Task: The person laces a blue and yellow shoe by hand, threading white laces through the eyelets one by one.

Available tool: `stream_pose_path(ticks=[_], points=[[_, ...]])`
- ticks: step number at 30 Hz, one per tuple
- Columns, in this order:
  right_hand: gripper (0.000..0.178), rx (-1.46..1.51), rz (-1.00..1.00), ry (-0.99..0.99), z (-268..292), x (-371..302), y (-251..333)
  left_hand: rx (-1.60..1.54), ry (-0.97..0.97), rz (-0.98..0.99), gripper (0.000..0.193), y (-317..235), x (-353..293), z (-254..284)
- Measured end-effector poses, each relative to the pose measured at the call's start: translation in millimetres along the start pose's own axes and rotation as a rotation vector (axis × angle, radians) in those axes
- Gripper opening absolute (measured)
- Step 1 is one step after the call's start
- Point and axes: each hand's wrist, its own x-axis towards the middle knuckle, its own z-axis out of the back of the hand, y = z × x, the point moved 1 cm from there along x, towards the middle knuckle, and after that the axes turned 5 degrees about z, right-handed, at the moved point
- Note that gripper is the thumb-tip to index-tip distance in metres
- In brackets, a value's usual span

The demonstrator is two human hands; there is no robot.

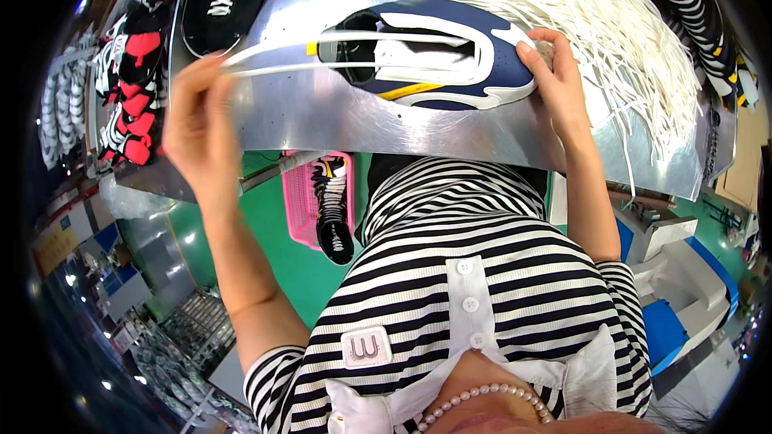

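Note:
A navy blue shoe upper [450, 18] with white and yellow trim lies sideways on the metal table, its toe to the right. Two strands of a white shoelace [297, 42] run left from its lacing area, across the opening. My left hand [201, 112], partly blurred, is closed on their far ends and draws them out well left of the heel. With thumb and fingers, my right hand [556, 72] grips the toe from the right. What lies under its fingers is partly hidden.
Loose white laces [643, 56] form a big heap at the right of the metal table [402, 133]. Black shoes with white lacing [221, 0] lie at the upper left, beside red, black and white ones [138, 72]. Below the table stands a pink basket [299, 201] with striped shoes.

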Motion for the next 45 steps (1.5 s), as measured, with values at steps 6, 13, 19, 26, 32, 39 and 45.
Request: stream_pose_path(ticks=[6,13,19,26,32,39,45], points=[[0.049,-0.703,0.345,-0.173,7.3,2.6,11.8,-0.124,0.494,-0.379,0.004,-63.6,16.6,-74.9],[0.018,0.201,0.393,0.201,-16.8,-16.0,37.6,0.031,0.469,-0.459,0.008,-45.2,13.5,-126.8],[0.014,0.54,0.02,0.209,-36.5,-13.8,31.6,0.132,0.442,-0.164,0.026,-27.8,4.2,-120.0],[0.028,0.297,0.114,0.093,-51.4,-5.6,11.6,-0.412,1.111,1.086,0.06,9.0,17.9,-138.4],[0.038,0.079,0.193,0.026,-55.1,-12.1,13.8,-0.295,0.75,0.825,0.039,-1.7,-14.2,-156.1],[0.034,-0.098,0.288,0.123,-50.1,-23.8,26.9,-0.319,0.583,0.582,0.021,-2.9,-38.1,-153.2],[0.017,-0.053,0.389,0.145,-29.2,-32.7,28.5,-0.274,0.516,0.568,0.017,-12.1,-41.7,-149.7]])
